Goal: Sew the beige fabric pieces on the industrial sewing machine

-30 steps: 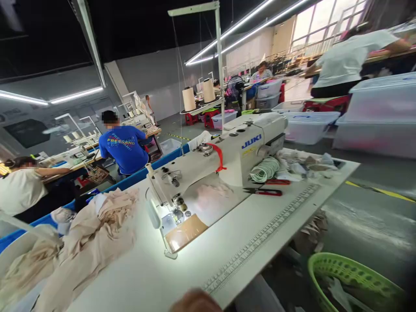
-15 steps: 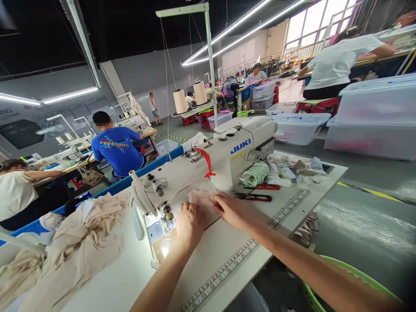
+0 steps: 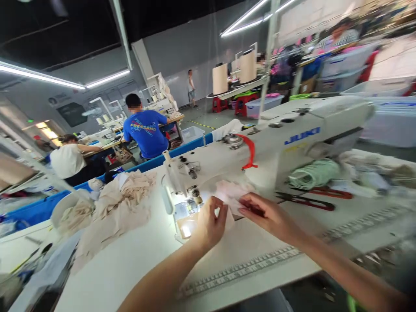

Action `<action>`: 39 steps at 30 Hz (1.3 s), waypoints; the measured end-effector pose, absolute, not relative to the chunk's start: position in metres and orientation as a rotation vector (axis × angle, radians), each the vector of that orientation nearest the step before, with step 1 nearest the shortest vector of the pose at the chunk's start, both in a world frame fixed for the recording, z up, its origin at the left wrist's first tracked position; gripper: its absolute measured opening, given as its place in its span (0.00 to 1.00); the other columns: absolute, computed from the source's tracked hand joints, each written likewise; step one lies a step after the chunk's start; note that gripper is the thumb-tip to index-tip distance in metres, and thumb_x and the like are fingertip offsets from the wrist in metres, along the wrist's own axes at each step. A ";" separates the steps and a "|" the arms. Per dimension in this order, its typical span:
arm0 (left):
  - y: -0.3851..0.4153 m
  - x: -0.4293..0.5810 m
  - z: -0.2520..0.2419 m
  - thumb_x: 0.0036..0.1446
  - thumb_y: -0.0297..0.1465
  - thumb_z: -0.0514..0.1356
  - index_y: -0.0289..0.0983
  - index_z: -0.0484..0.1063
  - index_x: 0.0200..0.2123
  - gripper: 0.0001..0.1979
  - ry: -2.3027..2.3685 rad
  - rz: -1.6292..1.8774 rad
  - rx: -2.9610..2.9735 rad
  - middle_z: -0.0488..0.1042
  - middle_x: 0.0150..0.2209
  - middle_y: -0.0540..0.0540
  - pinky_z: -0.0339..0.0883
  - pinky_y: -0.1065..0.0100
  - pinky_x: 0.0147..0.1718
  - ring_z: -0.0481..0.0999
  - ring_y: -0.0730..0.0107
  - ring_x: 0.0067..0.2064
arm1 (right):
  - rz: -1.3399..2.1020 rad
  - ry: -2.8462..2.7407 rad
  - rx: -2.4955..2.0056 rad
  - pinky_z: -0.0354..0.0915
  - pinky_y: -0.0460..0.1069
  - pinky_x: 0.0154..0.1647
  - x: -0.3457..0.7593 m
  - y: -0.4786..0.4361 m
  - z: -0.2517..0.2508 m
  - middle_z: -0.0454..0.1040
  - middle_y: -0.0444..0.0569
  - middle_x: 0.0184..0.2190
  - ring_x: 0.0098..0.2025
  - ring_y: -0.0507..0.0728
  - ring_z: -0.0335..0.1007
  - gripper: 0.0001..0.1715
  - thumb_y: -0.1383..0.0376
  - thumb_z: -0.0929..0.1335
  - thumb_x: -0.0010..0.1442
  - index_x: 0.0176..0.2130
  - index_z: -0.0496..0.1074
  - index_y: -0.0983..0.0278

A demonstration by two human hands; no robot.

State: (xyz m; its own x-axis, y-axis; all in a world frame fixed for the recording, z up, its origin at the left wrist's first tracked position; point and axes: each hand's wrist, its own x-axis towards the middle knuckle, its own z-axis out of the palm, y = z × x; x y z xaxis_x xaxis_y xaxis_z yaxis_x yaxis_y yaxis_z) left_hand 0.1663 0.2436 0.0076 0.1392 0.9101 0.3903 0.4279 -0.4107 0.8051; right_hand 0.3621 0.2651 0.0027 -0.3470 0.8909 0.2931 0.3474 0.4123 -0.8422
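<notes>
Pale pink fabric [image 3: 231, 190] lies bunched on the bed of a white sewing machine [image 3: 266, 147], under its arm. My left hand [image 3: 211, 223], just right of the lit needle area [image 3: 190, 210], is closed in a pinch with thumb and forefinger at the fabric's near edge. On the fabric's right side my right hand [image 3: 264, 213] is closed too, thumb and fingers gripping its edge. Some of the cloth between the hands is hidden by the fingers. A red ribbon [image 3: 249, 151] hangs from the machine's arm.
Crumpled beige fabric [image 3: 120, 203] is heaped left on the table. Right of my hands lie thread snips [image 3: 308, 201] and a coil of pale green cord [image 3: 313, 173]. A printed ruler [image 3: 247, 269] runs along the front edge. A person in blue [image 3: 146, 132] sits beyond.
The view has swung left, so the machine appears farther right and more of the left side shows. Both hands remain at the pink fabric, the left now more clearly pinched.
</notes>
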 end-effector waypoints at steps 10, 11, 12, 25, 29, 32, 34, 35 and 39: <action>0.193 0.059 0.024 0.59 0.35 0.53 0.40 0.57 0.28 0.09 1.513 0.919 1.603 0.60 0.19 0.57 0.53 0.71 0.23 0.59 0.74 0.22 | 0.909 -2.279 -1.030 0.54 0.48 0.25 0.267 0.260 0.006 0.66 0.43 0.21 0.25 0.54 0.61 0.16 0.55 0.63 0.58 0.24 0.64 0.61; 0.191 0.046 0.025 0.58 0.33 0.53 0.40 0.58 0.28 0.08 1.583 0.868 1.622 0.60 0.19 0.57 0.52 0.71 0.24 0.59 0.74 0.22 | 0.822 -2.337 -1.051 0.53 0.48 0.25 0.256 0.260 0.007 0.66 0.43 0.21 0.25 0.54 0.61 0.15 0.59 0.63 0.58 0.23 0.64 0.61; 0.190 0.033 0.027 0.58 0.32 0.53 0.39 0.59 0.28 0.07 1.644 0.813 1.636 0.61 0.19 0.56 0.52 0.70 0.25 0.60 0.73 0.23 | 0.736 -2.385 -1.076 0.51 0.48 0.25 0.246 0.260 0.009 0.66 0.43 0.21 0.25 0.53 0.61 0.14 0.61 0.64 0.57 0.22 0.64 0.61; 0.192 -0.038 0.037 0.55 0.30 0.55 0.38 0.66 0.27 0.05 1.872 0.541 2.018 0.71 0.32 0.49 0.61 0.69 0.32 0.69 0.69 0.32 | 0.226 -2.550 -1.034 0.47 0.50 0.28 0.222 0.251 0.007 0.68 0.47 0.24 0.25 0.54 0.61 0.11 0.71 0.61 0.61 0.27 0.62 0.62; 0.190 -0.039 0.031 0.57 0.32 0.55 0.38 0.68 0.32 0.04 1.844 0.601 2.010 0.71 0.33 0.49 0.63 0.69 0.32 0.69 0.69 0.32 | 0.132 -2.588 -0.845 0.47 0.50 0.29 0.224 0.251 0.005 0.70 0.49 0.33 0.28 0.53 0.62 0.11 0.70 0.58 0.65 0.37 0.69 0.63; 0.187 -0.047 0.032 0.58 0.32 0.54 0.38 0.70 0.39 0.08 1.873 0.683 2.019 0.72 0.36 0.47 0.66 0.68 0.34 0.71 0.69 0.34 | -0.016 -2.636 -0.697 0.46 0.50 0.28 0.225 0.251 0.004 0.68 0.48 0.34 0.27 0.52 0.60 0.11 0.69 0.60 0.65 0.38 0.70 0.62; 0.184 -0.060 0.036 0.59 0.31 0.54 0.38 0.71 0.42 0.10 1.911 0.751 2.038 0.74 0.38 0.46 0.68 0.68 0.35 0.73 0.68 0.35 | -0.103 -2.633 -0.642 0.46 0.49 0.29 0.227 0.250 0.003 0.68 0.48 0.33 0.28 0.53 0.59 0.10 0.70 0.60 0.64 0.37 0.70 0.63; 0.183 -0.067 0.038 0.60 0.30 0.54 0.38 0.72 0.41 0.09 1.939 0.771 2.058 0.74 0.38 0.46 0.68 0.67 0.36 0.73 0.67 0.36 | -0.141 -2.625 -0.619 0.47 0.49 0.29 0.229 0.250 0.003 0.68 0.48 0.32 0.28 0.53 0.59 0.10 0.71 0.60 0.64 0.37 0.70 0.64; 0.182 -0.093 0.040 0.61 0.27 0.54 0.38 0.73 0.35 0.08 2.069 0.700 2.226 0.76 0.37 0.45 0.69 0.64 0.41 0.74 0.62 0.41 | -0.249 -2.625 -0.577 0.50 0.50 0.31 0.237 0.250 0.006 0.69 0.49 0.32 0.30 0.54 0.61 0.10 0.72 0.60 0.65 0.36 0.70 0.65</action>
